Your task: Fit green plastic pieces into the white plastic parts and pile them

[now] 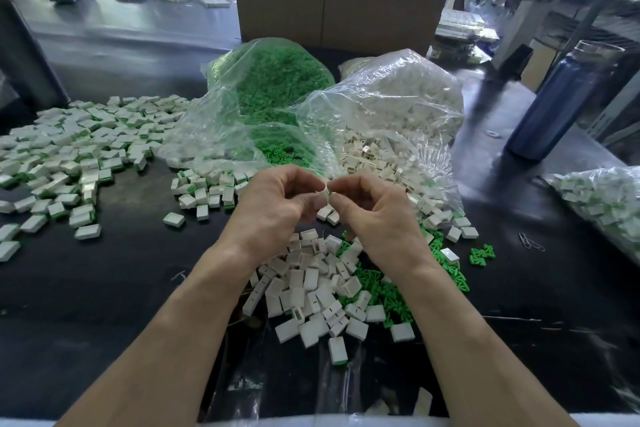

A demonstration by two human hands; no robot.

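My left hand [277,204] pinches a small white plastic part [323,196] above the table's middle. My right hand [374,208] pinches a green piece [330,191] against that part's end; the two hands meet fingertip to fingertip. Under my wrists lies a heap of loose white parts [311,288] mixed with loose green pieces [384,288]. A wide pile of fitted white-and-green parts [76,152] spreads over the left of the dark table.
A clear bag of green pieces [273,80] and a clear bag of white parts [398,97] lie open behind my hands. A blue bottle [561,104] stands at the right, another filled bag [602,204] at the far right. A cardboard box [332,7] stands behind.
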